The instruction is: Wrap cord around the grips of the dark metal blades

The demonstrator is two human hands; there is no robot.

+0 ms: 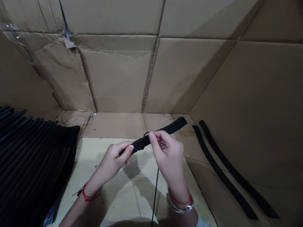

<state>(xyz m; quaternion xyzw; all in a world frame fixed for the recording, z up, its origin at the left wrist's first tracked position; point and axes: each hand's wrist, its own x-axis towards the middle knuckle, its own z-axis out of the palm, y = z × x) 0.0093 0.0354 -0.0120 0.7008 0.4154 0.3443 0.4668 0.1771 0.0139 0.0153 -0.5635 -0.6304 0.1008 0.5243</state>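
A short black strip [172,126], flat and slightly bent, is held up in front of me with its free end pointing up to the right. My left hand [120,155] is closed on its lower left end, thumb on top. My right hand [168,149] pinches it near the middle with thumb and forefinger. A thin dark loop [146,134] stands out by my right thumb tip. Between the hands the strip looks folded or wrapped, but the detail is too dark to make out.
Many long black strips lie in a dense pile [25,168] at the left. Two long curved strips [221,172] rest against the cardboard on the right. Tall cardboard walls [118,77] enclose the pale work surface [123,205], where dark crumbs and loose threads are scattered.
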